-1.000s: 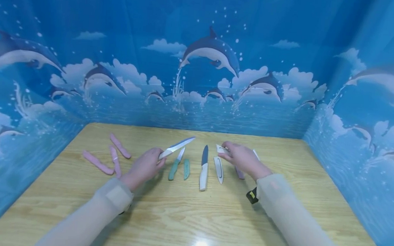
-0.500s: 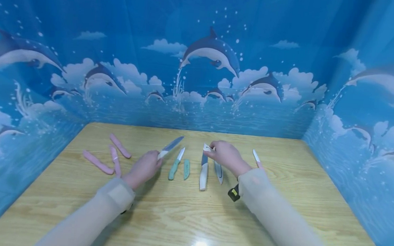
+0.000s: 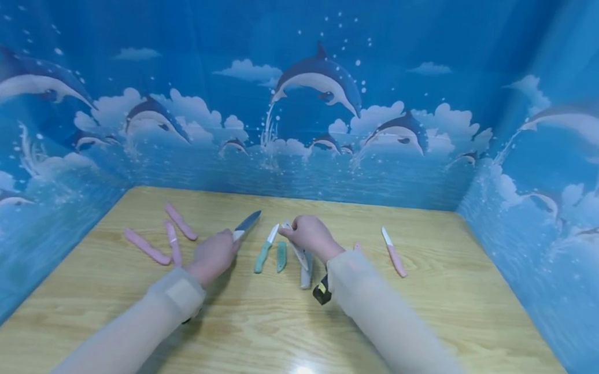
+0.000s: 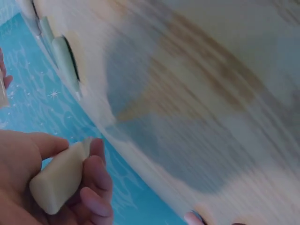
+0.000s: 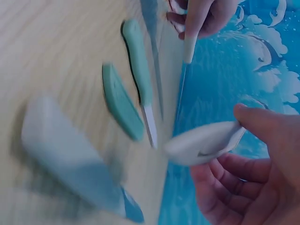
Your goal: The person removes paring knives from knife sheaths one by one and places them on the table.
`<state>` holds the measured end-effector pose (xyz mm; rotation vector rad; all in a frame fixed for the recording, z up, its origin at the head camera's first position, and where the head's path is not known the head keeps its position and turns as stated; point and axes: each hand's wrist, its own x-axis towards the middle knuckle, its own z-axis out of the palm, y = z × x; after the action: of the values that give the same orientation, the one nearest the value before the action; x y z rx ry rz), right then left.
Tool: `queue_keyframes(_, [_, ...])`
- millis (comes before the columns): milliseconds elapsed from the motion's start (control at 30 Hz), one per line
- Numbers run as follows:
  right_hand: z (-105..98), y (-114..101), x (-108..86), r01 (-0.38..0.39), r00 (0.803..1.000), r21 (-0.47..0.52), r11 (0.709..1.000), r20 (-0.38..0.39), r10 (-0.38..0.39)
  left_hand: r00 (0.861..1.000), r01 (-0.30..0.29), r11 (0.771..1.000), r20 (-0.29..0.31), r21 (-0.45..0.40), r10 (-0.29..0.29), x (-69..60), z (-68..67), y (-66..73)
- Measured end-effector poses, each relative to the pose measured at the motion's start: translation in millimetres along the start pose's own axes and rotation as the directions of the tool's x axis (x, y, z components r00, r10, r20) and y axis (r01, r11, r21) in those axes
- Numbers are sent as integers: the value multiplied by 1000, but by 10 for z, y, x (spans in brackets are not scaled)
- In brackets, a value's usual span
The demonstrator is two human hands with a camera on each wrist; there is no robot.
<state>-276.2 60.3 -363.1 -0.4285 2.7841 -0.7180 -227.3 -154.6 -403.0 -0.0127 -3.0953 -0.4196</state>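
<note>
My left hand (image 3: 215,255) grips a white-handled knife (image 3: 247,223), its blade pointing up and away to the right. The butt of its handle (image 4: 58,183) shows in the left wrist view. My right hand (image 3: 310,234) pinches a white blade sheath (image 5: 201,143) between thumb and fingers, above the table. Below that hand lies another white-handled knife (image 5: 70,150), partly covered in the head view. Between the hands, a green-handled knife (image 3: 266,248) lies beside a green sheath (image 3: 281,257).
Several long pink pieces (image 3: 147,247) lie at the table's left. A pink-handled knife (image 3: 394,253) lies at the right. Another pink thing (image 3: 357,246) is mostly hidden by the right sleeve. Curtains with dolphins (image 3: 318,75) surround the wooden table (image 3: 247,334).
My right hand has moved left with the white sheath, over the white knife on the table. My left hand has drawn slightly left and turned its knife. The pink-handled knife has come into view.
</note>
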Motion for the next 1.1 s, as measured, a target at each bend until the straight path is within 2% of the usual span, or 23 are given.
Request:
queue_keyframes(200, [229, -179, 199, 21, 999, 77, 997, 38, -24, 996, 74, 996, 48, 39, -76, 26, 10, -48])
queue_keyframes(367, [397, -299, 333, -47, 998, 155, 987, 51, 39, 996, 67, 996, 51, 55, -70, 35, 17, -58])
queue_keyframes(433, [450, -337, 373, -74, 997, 191, 979, 38, 68, 997, 58, 997, 46, 55, -60, 35, 9, -54])
queue_keyframes(567, [567, -400, 427, -86, 995, 201, 976, -33, 95, 997, 59, 997, 52, 59, -62, 26, -12, -55])
queue_keyframes(667, [640, -448, 445, -72, 994, 184, 980, -73, 87, 996, 57, 996, 58, 70, -61, 25, -32, -62])
queue_keyframes(800, [720, -522, 484, -60, 994, 137, 989, -86, 72, 997, 29, 994, 64, 101, -36, 36, -55, -60])
queue_keyframes(967, [804, -631, 539, -89, 992, 65, 994, -80, 94, 992, 9, 990, 126, 142, -27, 41, -98, -20])
queue_keyframes(1100, [840, -632, 562, -100, 991, -39, 994, -98, 95, 986, -1, 988, 166, 157, -25, 41, -110, -27])
